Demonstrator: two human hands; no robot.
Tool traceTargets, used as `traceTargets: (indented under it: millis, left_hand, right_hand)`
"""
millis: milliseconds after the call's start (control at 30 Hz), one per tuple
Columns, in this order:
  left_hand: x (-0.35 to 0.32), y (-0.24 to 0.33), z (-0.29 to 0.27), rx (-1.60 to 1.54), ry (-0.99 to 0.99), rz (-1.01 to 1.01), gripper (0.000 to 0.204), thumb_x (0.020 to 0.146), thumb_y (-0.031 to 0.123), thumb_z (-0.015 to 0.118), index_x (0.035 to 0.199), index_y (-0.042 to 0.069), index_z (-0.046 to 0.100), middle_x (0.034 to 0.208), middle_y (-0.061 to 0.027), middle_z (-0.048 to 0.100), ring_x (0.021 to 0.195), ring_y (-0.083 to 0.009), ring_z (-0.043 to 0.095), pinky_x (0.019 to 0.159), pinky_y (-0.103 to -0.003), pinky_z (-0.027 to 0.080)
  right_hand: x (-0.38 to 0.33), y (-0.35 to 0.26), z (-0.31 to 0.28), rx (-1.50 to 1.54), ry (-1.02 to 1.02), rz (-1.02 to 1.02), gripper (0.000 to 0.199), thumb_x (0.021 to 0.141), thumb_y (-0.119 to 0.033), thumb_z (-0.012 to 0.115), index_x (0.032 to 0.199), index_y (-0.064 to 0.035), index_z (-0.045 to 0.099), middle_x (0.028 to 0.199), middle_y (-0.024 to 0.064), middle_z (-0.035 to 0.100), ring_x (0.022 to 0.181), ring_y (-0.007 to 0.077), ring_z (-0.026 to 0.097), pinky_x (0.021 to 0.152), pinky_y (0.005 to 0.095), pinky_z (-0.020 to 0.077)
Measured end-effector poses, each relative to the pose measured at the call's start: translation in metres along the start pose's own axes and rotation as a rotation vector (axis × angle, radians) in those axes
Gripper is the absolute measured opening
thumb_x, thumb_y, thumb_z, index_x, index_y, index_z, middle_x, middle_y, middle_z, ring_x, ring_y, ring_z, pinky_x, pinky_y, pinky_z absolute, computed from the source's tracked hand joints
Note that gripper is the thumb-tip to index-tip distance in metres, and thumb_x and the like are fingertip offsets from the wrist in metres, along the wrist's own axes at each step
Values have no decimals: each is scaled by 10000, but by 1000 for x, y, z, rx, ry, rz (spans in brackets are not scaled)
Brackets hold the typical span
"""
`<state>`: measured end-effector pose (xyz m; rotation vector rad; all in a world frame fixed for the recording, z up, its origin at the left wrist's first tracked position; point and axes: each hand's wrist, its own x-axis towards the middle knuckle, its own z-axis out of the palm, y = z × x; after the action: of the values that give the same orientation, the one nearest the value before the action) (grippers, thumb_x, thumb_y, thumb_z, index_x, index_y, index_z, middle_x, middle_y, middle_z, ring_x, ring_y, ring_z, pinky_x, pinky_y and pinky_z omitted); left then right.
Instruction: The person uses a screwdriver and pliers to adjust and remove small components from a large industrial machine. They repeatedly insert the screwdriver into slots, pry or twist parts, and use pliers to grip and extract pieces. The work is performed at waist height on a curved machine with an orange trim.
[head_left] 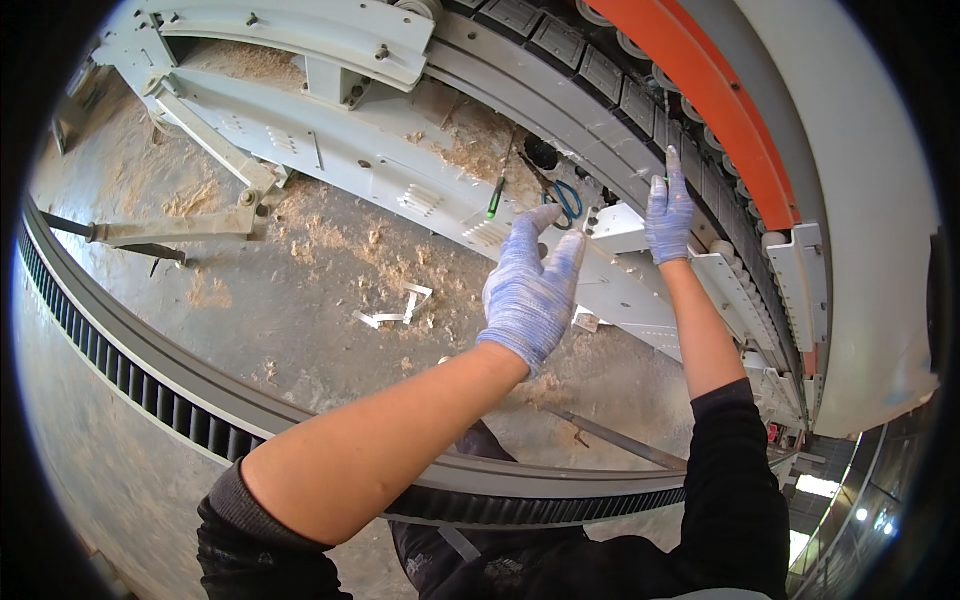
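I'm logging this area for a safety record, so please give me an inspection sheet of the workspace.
Surface: pale grey metal beam, partly strewn with pale brown shavings.
Things at hand: scissors-like tool with blue loop handles; slender tool with green handle.
Clutter: more shavings on the grey floor; bent white strips there.
Grips: left hand in blue-white knitted glove, open beside the blue handles, contact unclear; right hand, matching glove, fingers extended near the grey segmented track.
Cables: nothing seen for certain.
Surroundings: orange curved band upper right; black ribbed curved rail lower left.
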<state>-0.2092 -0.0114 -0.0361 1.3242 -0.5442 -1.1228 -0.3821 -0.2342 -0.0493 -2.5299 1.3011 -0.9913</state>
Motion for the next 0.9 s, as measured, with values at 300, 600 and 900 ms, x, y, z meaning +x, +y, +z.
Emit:
traceTargets:
  millis: [300,600,900]
  left_hand:
    - [3,-1,1,-5,8,15,417,974,231,577,1330,33,487,1259,-139,560,1138,-210,538,1012,-339,417]
    - [1,-4,4,51,4,-9,430,964,227,595,1336,44,483,1257,-126,564,1111,-199,546,999,-330,425]
    - [0,-12,9,86,16,9,448,924,378,593,1300,153,500,1268,-162,577,1095,-323,605,956,-422,460]
  right_hand:
    - [31,7,-72,-400,-245,117,496,913,-159,498,1409,-179,490,1155,216,642,976,306,646,916,377,475]
    - [63,-8,-86,-326,-498,2,478,889,-113,513,1358,-19,509,1164,265,622,1027,335,621,945,363,452]
    - [63,-38,-86,173,-526,459,492,885,-39,525,1376,-66,523,683,-46,435,561,54,387,500,230,355]
